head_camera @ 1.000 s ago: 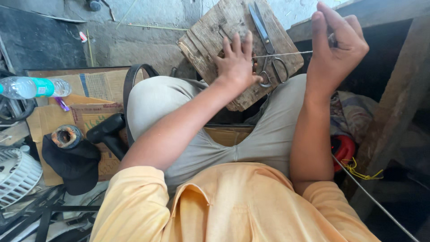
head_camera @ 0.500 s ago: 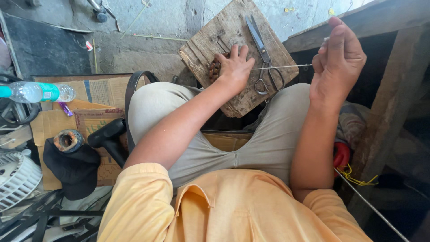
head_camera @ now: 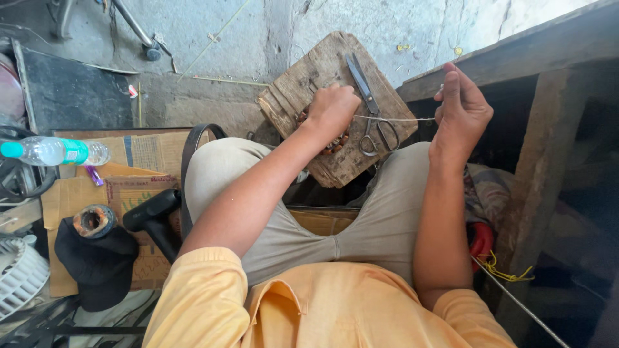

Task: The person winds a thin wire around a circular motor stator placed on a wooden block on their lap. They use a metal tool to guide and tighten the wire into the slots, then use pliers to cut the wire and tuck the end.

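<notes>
Head view: left hand (head_camera: 332,111) now clamps the brown wire-wound coil (head_camera: 336,143) on the worn wooden board (head_camera: 309,77); right hand (head_camera: 461,113), lowered, pinches the thin taut string (head_camera: 393,119) above steel scissors (head_camera: 371,106).

a rough workshop: concrete floor (head_camera: 213,38), scissors (head_camera: 371,106), worn wooden board (head_camera: 303,77).

There is only one view, from a camera worn on the person's head. It looks steeply down over the chest and the knees, and a little forward to the concrete floor (head_camera: 213,38) at the far side. The camera is close: the orange shirt (head_camera: 309,309) fills the near edge, and the wooden board (head_camera: 325,61) on the lap is in the upper middle, with both hands over it. On the left the view reaches a cardboard sheet (head_camera: 138,151); on the right it reaches a dark wooden frame (head_camera: 535,161). No second view shares this scene
</notes>
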